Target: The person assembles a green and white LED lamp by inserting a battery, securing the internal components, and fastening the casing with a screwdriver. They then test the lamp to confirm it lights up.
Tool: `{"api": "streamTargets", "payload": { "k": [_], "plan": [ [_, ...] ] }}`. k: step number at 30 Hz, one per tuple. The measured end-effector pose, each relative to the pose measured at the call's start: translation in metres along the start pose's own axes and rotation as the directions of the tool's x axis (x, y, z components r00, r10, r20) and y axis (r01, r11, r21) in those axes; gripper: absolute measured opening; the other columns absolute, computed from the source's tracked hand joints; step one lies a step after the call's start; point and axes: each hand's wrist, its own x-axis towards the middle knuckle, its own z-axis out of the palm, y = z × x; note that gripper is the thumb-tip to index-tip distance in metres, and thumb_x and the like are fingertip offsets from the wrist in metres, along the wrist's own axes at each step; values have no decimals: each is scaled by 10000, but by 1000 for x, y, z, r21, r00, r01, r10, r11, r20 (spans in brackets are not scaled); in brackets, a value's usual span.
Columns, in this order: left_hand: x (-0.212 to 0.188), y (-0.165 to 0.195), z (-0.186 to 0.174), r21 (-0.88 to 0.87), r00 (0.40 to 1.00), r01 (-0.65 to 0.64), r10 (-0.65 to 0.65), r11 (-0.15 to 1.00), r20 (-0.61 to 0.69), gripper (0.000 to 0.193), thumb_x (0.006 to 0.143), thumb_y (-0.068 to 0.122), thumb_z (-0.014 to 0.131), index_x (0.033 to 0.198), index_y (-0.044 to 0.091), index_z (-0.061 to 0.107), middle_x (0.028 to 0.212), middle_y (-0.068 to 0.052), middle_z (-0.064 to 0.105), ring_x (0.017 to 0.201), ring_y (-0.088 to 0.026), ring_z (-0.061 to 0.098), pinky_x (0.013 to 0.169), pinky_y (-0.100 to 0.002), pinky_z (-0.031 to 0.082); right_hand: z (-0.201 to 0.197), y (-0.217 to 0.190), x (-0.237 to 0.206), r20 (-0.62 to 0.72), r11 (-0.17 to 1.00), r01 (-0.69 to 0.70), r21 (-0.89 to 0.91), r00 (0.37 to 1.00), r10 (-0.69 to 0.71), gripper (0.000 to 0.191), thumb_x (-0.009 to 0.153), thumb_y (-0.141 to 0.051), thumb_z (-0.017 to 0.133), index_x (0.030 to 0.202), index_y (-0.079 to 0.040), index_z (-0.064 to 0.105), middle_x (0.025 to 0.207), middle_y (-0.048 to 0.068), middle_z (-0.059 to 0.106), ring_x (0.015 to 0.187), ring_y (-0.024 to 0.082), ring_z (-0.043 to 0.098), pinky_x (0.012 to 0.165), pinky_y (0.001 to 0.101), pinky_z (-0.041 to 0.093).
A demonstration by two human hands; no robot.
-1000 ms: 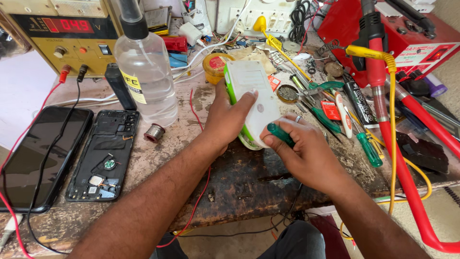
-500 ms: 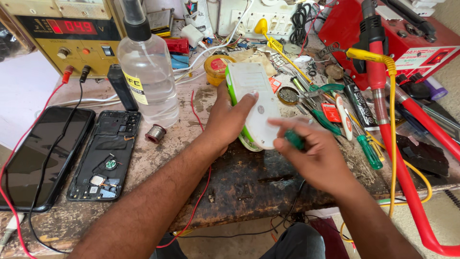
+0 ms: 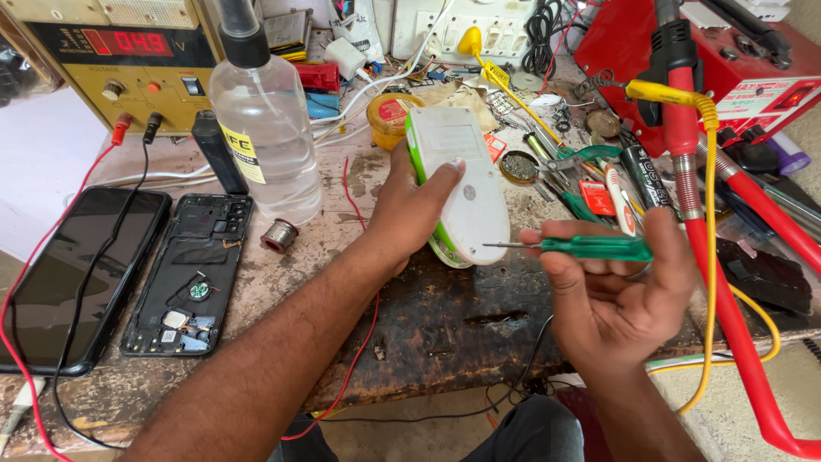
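Observation:
My left hand (image 3: 410,205) grips a white device with a green rim (image 3: 457,180), holding it tilted on the worn wooden bench (image 3: 445,316). My right hand (image 3: 611,287) holds a green-handled screwdriver (image 3: 590,248) level, its thin metal tip pointing left and just short of the device's lower edge. An opened phone body (image 3: 190,269) with exposed parts lies at the left beside a black phone screen (image 3: 73,274).
A clear plastic bottle (image 3: 265,128) stands behind the opened phone, a small solder spool (image 3: 279,235) at its foot. A yellow bench power supply (image 3: 111,60) sits back left. Several tools (image 3: 590,171) and a red machine (image 3: 684,60) crowd the right, with red and yellow cables (image 3: 710,257).
My right hand lifted away from the device's lower end and moved right, turning the screwdriver level. My left hand kept hold of the device.

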Motion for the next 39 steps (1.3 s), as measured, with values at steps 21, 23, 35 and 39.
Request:
{"api": "streamTargets", "payload": {
  "k": [21, 23, 35, 39],
  "plan": [
    [2, -2, 0, -12, 999, -32, 32, 999, -5, 671, 880, 252, 665, 1435, 18, 369, 1256, -179, 668, 1066, -226, 709, 891, -355, 584, 4, 31, -26, -12, 993, 104, -62, 994, -105, 791, 1082, 50, 622, 1661, -282, 198, 1221, 264, 671, 1009, 316, 766, 929, 431, 675],
    [2, -3, 0, -12, 1000, -30, 30, 999, -4, 673, 881, 251, 664, 1437, 17, 366, 1259, -180, 666, 1067, -226, 709, 892, -355, 585, 5, 29, -24, 1, 992, 105, -64, 994, -105, 797, 1083, 53, 620, 1670, -287, 200, 1226, 263, 671, 1015, 313, 765, 932, 429, 675],
    [3, -5, -1, -3, 999, -50, 50, 999, 5, 692, 889, 251, 655, 1455, 13, 335, 1282, -184, 656, 1092, -228, 704, 916, -358, 579, -5, -29, 51, 224, 970, 55, -239, 975, 0, 474, 1023, 19, 684, 1465, 0, 514, 1292, 206, 681, 1133, 222, 724, 896, 311, 613],
    [3, -8, -1, 14, 996, -83, 83, 996, -7, 689, 892, 246, 657, 1453, 4, 337, 1276, -186, 664, 1097, -236, 705, 917, -358, 579, -4, -41, 72, 346, 868, 138, -478, 937, 42, 530, 918, -81, 779, 1408, -5, 593, 1135, 166, 722, 1019, 201, 709, 837, 325, 569]
  ]
}}
